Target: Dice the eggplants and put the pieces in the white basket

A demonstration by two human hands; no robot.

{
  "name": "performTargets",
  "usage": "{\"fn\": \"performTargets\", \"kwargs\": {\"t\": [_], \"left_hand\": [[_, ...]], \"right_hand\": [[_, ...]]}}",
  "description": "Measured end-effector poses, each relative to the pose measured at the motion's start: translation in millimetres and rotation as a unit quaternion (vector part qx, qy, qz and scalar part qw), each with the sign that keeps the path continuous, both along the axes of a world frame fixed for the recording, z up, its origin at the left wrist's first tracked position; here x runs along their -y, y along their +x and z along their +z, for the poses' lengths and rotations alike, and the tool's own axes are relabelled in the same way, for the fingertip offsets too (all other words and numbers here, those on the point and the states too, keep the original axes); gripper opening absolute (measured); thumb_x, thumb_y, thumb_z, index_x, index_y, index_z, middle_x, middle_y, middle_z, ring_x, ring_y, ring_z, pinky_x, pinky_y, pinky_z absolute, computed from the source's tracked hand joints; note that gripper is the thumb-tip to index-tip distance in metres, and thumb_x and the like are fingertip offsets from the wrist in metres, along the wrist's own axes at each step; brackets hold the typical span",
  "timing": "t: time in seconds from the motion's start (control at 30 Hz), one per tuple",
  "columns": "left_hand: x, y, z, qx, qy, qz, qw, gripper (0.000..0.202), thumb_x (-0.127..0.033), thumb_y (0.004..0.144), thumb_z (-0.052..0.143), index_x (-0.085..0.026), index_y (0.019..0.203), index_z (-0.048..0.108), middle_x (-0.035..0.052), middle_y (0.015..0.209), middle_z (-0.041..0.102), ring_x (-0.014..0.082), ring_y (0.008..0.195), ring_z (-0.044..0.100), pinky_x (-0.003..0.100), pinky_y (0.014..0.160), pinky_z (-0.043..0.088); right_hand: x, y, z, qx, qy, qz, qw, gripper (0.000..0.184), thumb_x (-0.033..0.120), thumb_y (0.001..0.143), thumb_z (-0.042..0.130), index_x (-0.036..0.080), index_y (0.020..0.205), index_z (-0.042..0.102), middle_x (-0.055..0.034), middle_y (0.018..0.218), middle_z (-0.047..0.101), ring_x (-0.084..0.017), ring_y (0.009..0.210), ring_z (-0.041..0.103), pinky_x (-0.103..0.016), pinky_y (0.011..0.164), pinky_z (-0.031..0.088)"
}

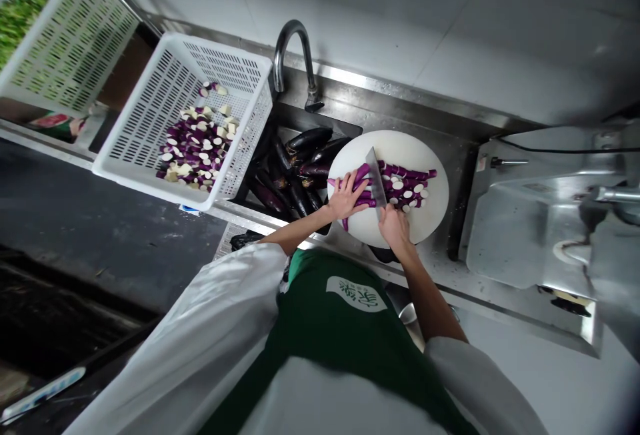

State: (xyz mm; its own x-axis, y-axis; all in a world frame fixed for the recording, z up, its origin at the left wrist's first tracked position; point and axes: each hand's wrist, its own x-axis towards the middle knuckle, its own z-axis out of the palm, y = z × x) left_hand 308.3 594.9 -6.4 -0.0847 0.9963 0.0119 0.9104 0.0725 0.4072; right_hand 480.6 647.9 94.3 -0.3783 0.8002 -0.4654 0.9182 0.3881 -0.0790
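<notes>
My right hand (395,225) is closed round the handle of a cleaver (375,175), whose blade stands across long purple eggplant strips. Left of the blade, my left hand (344,197) presses its fingers over the uncut lengths of eggplant (363,172) and holds them together. Both hands work over a round white cutting board (436,218). Right of the blade lie cut eggplant pieces (407,189) with pale faces, some still lined up in rows. Whole dark eggplants (295,185) fill the sink beside the board.
A white perforated basket (183,189) with cut eggplant chunks stands left of the sink. A curved faucet (295,28) rises behind the sink. Farther left, another basket (75,41) holds chopped greens (20,18). A metal machine (515,221) stands at the right.
</notes>
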Motion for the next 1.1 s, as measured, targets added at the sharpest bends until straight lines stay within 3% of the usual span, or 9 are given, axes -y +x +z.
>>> {"fn": "performTargets", "kwargs": {"t": [0.1, 0.27, 0.37, 0.8, 0.93, 1.1], "left_hand": [[-10.5, 6.5, 1.8, 0.015, 0.023, 0.042, 0.999, 0.062, -0.055, 0.103, 0.043, -0.021, 0.155, 0.045, 0.0219, 0.168, 0.023, 0.0448, 0.150, 0.029, 0.071, 0.116, 0.020], [-11.6, -4.0, 5.2, 0.071, 0.084, 0.058, 0.992, 0.049, -0.042, 0.107, 0.039, -0.016, 0.146, 0.052, 0.0181, 0.149, 0.050, 0.0323, 0.131, 0.049, 0.050, 0.110, 0.038], [-12.3, -11.2, 3.0, 0.077, 0.105, 0.058, 0.990, 0.046, -0.039, 0.107, 0.040, -0.014, 0.142, 0.055, 0.0169, 0.139, 0.058, 0.0298, 0.122, 0.053, 0.044, 0.105, 0.041], [-16.7, -7.2, -6.0, 0.044, 0.097, 0.060, 0.992, 0.040, -0.037, 0.107, 0.042, -0.017, 0.137, 0.059, 0.0139, 0.135, 0.061, 0.0292, 0.117, 0.053, 0.045, 0.100, 0.042], [-17.0, -5.9, -5.4, 0.037, 0.094, 0.065, 0.993, 0.039, -0.037, 0.107, 0.042, -0.018, 0.137, 0.060, 0.0137, 0.136, 0.061, 0.0293, 0.116, 0.053, 0.045, 0.099, 0.042], [-17.3, -4.9, -1.7, 0.040, 0.082, 0.067, 0.994, 0.039, -0.036, 0.107, 0.041, -0.018, 0.136, 0.060, 0.0136, 0.135, 0.062, 0.0297, 0.116, 0.053, 0.045, 0.097, 0.042]], "right_hand": [[3.8, 7.0, -0.7, 0.006, -0.009, 0.001, 1.000, 0.037, 0.029, 0.108, 0.034, 0.011, 0.124, 0.062, -0.0193, 0.109, 0.073, -0.027, 0.102, 0.068, -0.033, 0.087, 0.045], [5.7, 13.2, -3.1, 0.004, -0.015, -0.004, 1.000, 0.036, 0.028, 0.108, 0.033, 0.012, 0.125, 0.061, -0.0186, 0.106, 0.074, -0.028, 0.100, 0.070, -0.034, 0.087, 0.046], [6.0, 14.6, -0.2, 0.005, -0.015, 0.001, 1.000, 0.035, 0.028, 0.108, 0.034, 0.013, 0.125, 0.060, -0.0183, 0.107, 0.074, -0.028, 0.101, 0.071, -0.034, 0.086, 0.046], [21.2, 8.3, 40.0, 0.016, 0.012, -0.044, 0.999, 0.035, 0.029, 0.109, 0.031, 0.011, 0.119, 0.060, -0.0189, 0.101, 0.074, -0.028, 0.096, 0.072, -0.033, 0.081, 0.045], [22.0, 3.6, 42.0, 0.012, 0.014, -0.038, 0.999, 0.035, 0.030, 0.109, 0.031, 0.012, 0.119, 0.060, -0.0182, 0.100, 0.074, -0.028, 0.095, 0.072, -0.032, 0.080, 0.045], [25.5, -4.1, 31.3, 0.011, -0.017, -0.030, 0.999, 0.030, 0.029, 0.109, 0.035, 0.012, 0.119, 0.058, -0.0182, 0.103, 0.074, -0.026, 0.098, 0.072, -0.030, 0.080, 0.044]]}}
